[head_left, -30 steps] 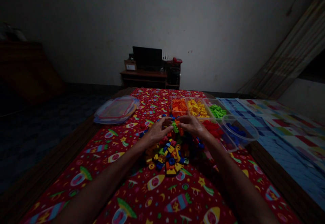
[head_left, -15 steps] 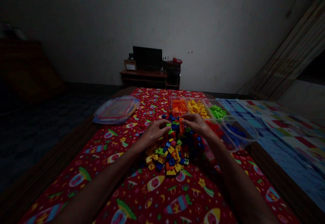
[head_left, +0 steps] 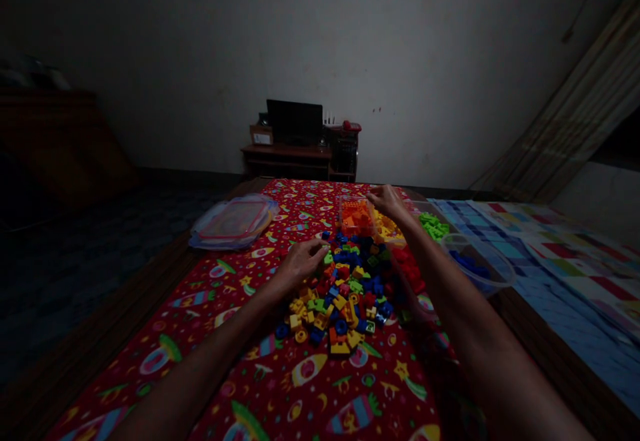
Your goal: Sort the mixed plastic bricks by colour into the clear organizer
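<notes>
First, wooden cabinet (head_left: 55, 134): at the far left against the wall, dark, objects on top too dim to name.
Lid stack (head_left: 233, 222): flat and slightly fanned, transparent plastic with coloured rims, near the left edge of the red rocket-print cloth (head_left: 280, 401).
Desk (head_left: 287, 153): behind, by the wall, bearing a cardboard box (head_left: 261, 135), a black flat-screen monitor (head_left: 295, 121) and, to the right, a red telephone (head_left: 352, 126).
Left hand (head_left: 303, 261): low over the left side of the loose bricks, thumb and fingers pinched on a light green brick (head_left: 327, 257).
Loose brick pile (head_left: 345, 294): spread on the cloth between both forearms, mixed yellow, blue, red, green and orange, yellow thickest toward the near side.
Orange bricks (head_left: 357, 219): heaped in a clear container (head_left: 341, 211), just behind the pile.
Right hand (head_left: 387, 199): raised over the sorted bricks, near the border of orange and yellow, fingers bent downward; too dim to tell whether gripping anything.
Yellow bricks (head_left: 386, 227): right of orange, partly hidden by the right forearm.
Red bricks (head_left: 407, 269): nearer, just right of the pile, also partly covered.
Green bricks (head_left: 434, 226): beyond the right forearm, toward the back.
Blue bricks (head_left: 469, 264): inside a rounded clear tub (head_left: 501, 275), nearer than green.
Checked bedspread (head_left: 570, 247): at the far right, below a gathered curtain (head_left: 570, 101).
</notes>
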Action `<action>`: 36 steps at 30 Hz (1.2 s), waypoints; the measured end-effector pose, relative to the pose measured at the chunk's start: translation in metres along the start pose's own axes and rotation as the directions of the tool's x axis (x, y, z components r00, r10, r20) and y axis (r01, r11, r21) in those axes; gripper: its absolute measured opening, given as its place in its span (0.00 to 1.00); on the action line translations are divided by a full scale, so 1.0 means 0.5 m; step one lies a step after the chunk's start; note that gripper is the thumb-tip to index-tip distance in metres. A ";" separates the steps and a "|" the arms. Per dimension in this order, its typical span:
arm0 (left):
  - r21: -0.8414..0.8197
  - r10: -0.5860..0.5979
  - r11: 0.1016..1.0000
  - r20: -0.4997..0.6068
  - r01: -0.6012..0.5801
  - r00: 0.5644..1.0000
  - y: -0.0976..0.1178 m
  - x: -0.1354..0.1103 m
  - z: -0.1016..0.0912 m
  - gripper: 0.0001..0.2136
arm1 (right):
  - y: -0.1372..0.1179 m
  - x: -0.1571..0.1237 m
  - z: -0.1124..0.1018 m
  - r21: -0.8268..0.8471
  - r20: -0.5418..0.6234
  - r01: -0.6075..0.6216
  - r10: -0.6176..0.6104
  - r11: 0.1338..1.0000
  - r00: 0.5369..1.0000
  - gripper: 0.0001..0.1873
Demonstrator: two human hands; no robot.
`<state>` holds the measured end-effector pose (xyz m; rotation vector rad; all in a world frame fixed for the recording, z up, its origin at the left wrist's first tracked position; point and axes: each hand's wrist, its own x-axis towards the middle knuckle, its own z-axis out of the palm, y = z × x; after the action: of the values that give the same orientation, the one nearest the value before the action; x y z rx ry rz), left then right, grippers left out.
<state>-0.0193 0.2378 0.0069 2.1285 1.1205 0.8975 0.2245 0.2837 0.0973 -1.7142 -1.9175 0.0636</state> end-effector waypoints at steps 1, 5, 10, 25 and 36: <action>0.013 -0.005 1.000 0.006 0.005 1.000 -0.004 0.001 -0.001 0.19 | -0.003 -0.012 0.000 0.001 -0.009 0.021 -0.021 1.000 1.000 0.14; 0.083 0.010 0.996 0.023 -0.012 1.000 -0.023 0.009 -0.004 0.20 | -0.023 -0.090 0.008 0.064 -0.027 0.103 -0.102 0.993 0.994 0.15; 0.140 0.012 0.990 0.030 -0.017 0.999 -0.041 0.015 0.002 0.17 | -0.064 -0.182 0.027 0.076 0.086 0.148 -0.154 0.986 0.984 0.13; 0.375 0.238 0.855 0.332 -0.359 0.913 -0.025 0.005 -0.042 0.07 | -0.062 -0.251 0.111 -0.264 0.366 0.328 -0.220 0.907 0.904 0.10; 0.399 0.343 0.798 0.316 -0.452 0.885 -0.002 -0.018 -0.013 0.11 | -0.094 -0.250 0.072 -0.175 0.349 0.293 -0.219 0.940 0.911 0.09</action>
<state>-0.0287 0.2320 0.0076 2.8615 0.8302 0.5613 0.1696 0.1708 0.0392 -1.6517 -2.4670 0.0314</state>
